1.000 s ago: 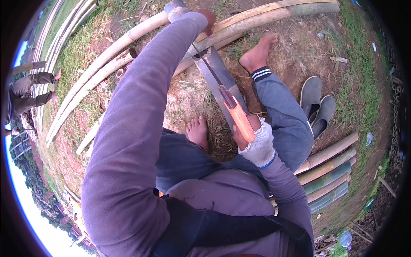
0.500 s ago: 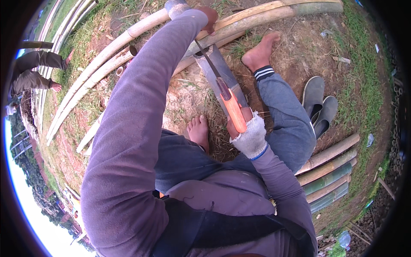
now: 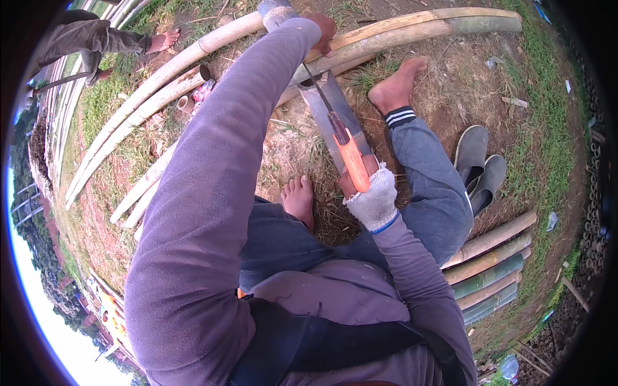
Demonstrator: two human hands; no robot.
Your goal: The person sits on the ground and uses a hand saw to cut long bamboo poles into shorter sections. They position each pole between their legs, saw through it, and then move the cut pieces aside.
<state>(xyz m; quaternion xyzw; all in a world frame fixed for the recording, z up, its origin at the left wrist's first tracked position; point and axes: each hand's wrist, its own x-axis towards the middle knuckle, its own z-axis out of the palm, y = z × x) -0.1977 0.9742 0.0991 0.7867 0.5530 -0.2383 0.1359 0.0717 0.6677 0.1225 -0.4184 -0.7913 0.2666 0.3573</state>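
Observation:
My left hand [image 3: 326, 32] is bare and curled down on a long pale bamboo pole [image 3: 412, 37], which lies across other poles in front of me. Its fingers are partly hidden by my raised sleeve. A white knit fingerless glove covers my right hand [image 3: 370, 190], which is closed around the orange handle of a saw [image 3: 351, 161]. The narrow dark blade slants up and away to the pole, beside my left hand; its far end is hidden by my forearm. Beneath the saw is a grey, flat-looking piece [image 3: 341, 119], its kind unclear.
My bare feet [image 3: 393, 87] flank the grey piece. Grey slip-on shoes [image 3: 479, 167] lie at right, above a row of cut bamboo lengths [image 3: 492, 257]. More poles [image 3: 138, 112] stretch left. Another person's legs [image 3: 103, 38] are at upper left.
The other person has moved right, into fuller view at upper left. My view has shifted slightly. My left hand stays on the pole and my right keeps the saw, with little visible movement.

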